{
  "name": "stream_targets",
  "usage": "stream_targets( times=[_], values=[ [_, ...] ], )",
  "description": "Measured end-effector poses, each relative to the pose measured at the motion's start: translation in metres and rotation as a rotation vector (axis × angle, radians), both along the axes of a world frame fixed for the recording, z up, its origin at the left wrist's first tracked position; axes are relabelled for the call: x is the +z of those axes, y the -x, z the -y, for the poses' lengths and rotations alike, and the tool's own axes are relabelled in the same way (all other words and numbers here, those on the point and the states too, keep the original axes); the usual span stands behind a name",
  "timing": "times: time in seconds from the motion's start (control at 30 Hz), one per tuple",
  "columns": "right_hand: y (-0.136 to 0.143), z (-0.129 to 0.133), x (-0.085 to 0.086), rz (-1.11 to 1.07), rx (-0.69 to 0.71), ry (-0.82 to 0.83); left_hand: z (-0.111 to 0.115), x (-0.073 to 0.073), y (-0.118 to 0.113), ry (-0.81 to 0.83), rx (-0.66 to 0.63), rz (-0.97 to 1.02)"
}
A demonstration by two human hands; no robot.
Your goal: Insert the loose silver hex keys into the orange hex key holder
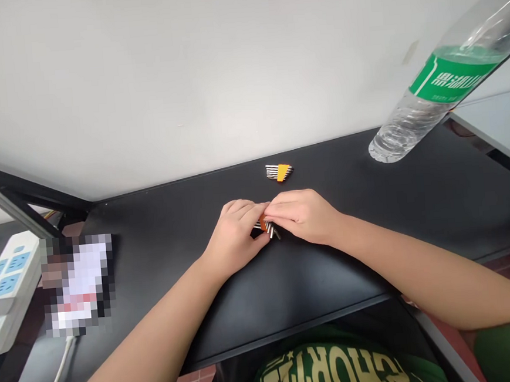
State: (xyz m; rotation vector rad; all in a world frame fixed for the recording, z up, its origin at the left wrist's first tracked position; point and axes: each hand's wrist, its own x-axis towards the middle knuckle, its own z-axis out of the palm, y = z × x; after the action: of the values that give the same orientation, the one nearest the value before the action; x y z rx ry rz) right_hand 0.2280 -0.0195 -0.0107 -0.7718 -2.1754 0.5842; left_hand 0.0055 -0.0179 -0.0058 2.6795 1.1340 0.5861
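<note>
Between my two hands, just above the black desk, is an orange holder (pixel 263 222) with several silver hex keys, their bent ends pointing down and to the right. My left hand (pixel 239 233) wraps round its left side, thumb below and fingers above. The fingers of my right hand (pixel 301 214) are pressed together at its right side, on or by the keys; the fingertips partly hide it. A second set of hex keys, in a yellow-orange holder (pixel 283 172), lies on the desk beyond my hands, near the wall.
A large clear water bottle (pixel 441 88) with a green label stands at the back right of the desk (pixel 164 221). On the left lie a blurred phone-like object (pixel 83 281) with a white cable (pixel 60 377) and a white power strip (pixel 12 280). A white wall runs behind.
</note>
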Motion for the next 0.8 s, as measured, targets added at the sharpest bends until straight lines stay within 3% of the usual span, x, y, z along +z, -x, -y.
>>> stream_targets(
  times=[0.1, 0.27, 0.5, 0.8],
  values=[
    [0.001, -0.001, 0.0, -0.088, 0.023, 0.061, -0.001, -0.002, 0.001, 0.033, 0.007, 0.045],
    [0.008, -0.003, -0.003, -0.214, -0.071, 0.242, -0.001, 0.0, -0.001, 0.058, 0.009, 0.077],
    [0.016, -0.002, -0.007, -0.31, -0.079, 0.56, 0.001, 0.0, -0.002, 0.108, 0.123, 0.12],
    [0.014, 0.0, -0.004, -0.221, -0.053, 0.476, 0.0, -0.001, -0.003, -0.009, 0.081, 0.047]
  ],
)
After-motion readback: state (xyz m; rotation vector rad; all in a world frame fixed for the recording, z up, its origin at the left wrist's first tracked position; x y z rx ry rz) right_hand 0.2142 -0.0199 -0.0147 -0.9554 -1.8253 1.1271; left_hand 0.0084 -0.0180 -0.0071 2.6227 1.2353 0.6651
